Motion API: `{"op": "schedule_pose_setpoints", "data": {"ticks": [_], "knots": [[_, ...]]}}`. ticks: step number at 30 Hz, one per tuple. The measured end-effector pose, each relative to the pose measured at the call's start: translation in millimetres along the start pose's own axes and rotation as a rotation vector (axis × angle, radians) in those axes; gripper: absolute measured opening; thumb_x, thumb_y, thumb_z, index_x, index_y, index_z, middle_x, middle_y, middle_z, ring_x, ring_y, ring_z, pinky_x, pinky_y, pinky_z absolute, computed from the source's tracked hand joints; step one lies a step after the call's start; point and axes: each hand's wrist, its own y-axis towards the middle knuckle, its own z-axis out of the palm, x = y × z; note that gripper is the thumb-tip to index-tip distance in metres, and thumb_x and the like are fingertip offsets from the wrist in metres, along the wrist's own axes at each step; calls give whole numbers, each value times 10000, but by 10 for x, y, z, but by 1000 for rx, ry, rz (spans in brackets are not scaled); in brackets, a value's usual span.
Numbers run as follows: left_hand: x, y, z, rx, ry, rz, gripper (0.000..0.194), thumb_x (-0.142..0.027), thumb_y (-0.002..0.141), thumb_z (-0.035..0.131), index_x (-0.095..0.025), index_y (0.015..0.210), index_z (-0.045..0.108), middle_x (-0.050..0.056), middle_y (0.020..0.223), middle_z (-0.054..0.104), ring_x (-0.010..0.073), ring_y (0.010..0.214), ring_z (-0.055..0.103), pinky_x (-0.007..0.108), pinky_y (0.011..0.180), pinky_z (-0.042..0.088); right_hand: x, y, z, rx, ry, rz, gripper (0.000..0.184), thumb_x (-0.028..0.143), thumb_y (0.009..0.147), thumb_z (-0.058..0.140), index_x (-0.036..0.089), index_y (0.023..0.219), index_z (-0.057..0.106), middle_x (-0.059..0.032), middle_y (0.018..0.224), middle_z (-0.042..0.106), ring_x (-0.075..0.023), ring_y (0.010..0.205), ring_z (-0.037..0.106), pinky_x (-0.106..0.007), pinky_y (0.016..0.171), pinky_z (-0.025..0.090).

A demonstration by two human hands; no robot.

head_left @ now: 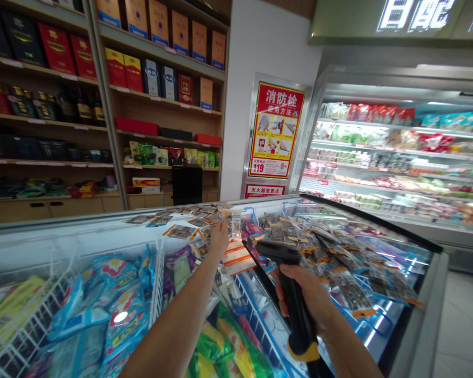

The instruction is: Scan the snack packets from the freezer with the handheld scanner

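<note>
My right hand (pixel 313 294) is wrapped round the grip of a black handheld barcode scanner (pixel 294 304) with a yellow band near its base. Its head points forward and left. Farther off, my left hand (pixel 219 235) reaches out, closed on a small clear packet (pixel 234 224) at the far edge of the freezer. Beside that hand, several flat packets (pixel 181 231) with orange edges lie spread along the freezer's ledge. To the right, a large heap of similar dark packets (pixel 331 247) rests on the glass lid. An orange-and-white striped packet or card (pixel 238 257) lies just below my left hand.
White wire baskets (pixel 157 283) divide the freezer below me, holding blue bags (pixel 122 304) and green-yellow bags (pixel 224 341). Behind stand shelves of boxes (pixel 157 23), a red poster (pixel 274 128) and a lit chiller (pixel 398 157). The freezer's grey rim (pixel 437 304) runs along the right.
</note>
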Motion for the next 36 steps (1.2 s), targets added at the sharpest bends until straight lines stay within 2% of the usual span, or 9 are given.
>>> {"op": "schedule_pose_setpoints", "data": {"ticks": [11, 17, 22, 26, 31, 36], "knots": [[-61, -5, -2, -50, 109, -10, 303, -322, 829, 320, -179, 735, 571, 80, 737, 608, 205, 782, 557, 335, 759, 404, -57, 4, 17, -31, -67, 17, 233, 387, 675, 535, 156, 688, 504, 6, 428, 555, -108, 298, 479, -191, 301, 315], [-38, -4, 7, -35, 148, 20, 311, -310, 835, 321, -171, 734, 580, 84, 732, 615, 210, 767, 567, 337, 749, 400, -60, 5, -20, -13, -37, 29, 253, 399, 679, 522, 147, 700, 520, -3, 438, 561, -114, 310, 490, -195, 306, 314], [-37, -9, 22, -41, 176, 35, 292, -299, 828, 344, -187, 685, 573, 68, 681, 606, 203, 718, 566, 318, 708, 394, -62, 22, 2, -44, -73, 48, 235, 390, 682, 519, 156, 702, 501, 6, 429, 555, -109, 298, 471, -199, 305, 317], [-55, -16, 19, -21, 263, 25, 312, -305, 833, 318, -188, 696, 572, 70, 686, 607, 205, 705, 562, 319, 684, 390, -71, 33, 24, -54, -99, 69, 202, 364, 689, 514, 166, 717, 486, 16, 418, 548, -111, 290, 469, -198, 305, 309], [-93, -32, 2, -6, 256, 22, 274, -301, 813, 357, -192, 716, 589, 54, 698, 621, 192, 715, 561, 293, 691, 388, -75, 21, 10, -62, -94, 53, 210, 368, 685, 523, 159, 684, 494, 6, 432, 555, -110, 292, 474, -197, 300, 302], [-58, -19, 16, -13, 219, 5, 278, -327, 792, 382, -192, 635, 567, 4, 565, 556, 161, 609, 526, 264, 616, 381, -63, -1, -13, -55, -37, 36, 234, 391, 690, 521, 159, 714, 507, 7, 435, 556, -113, 306, 482, -197, 305, 314]]}}
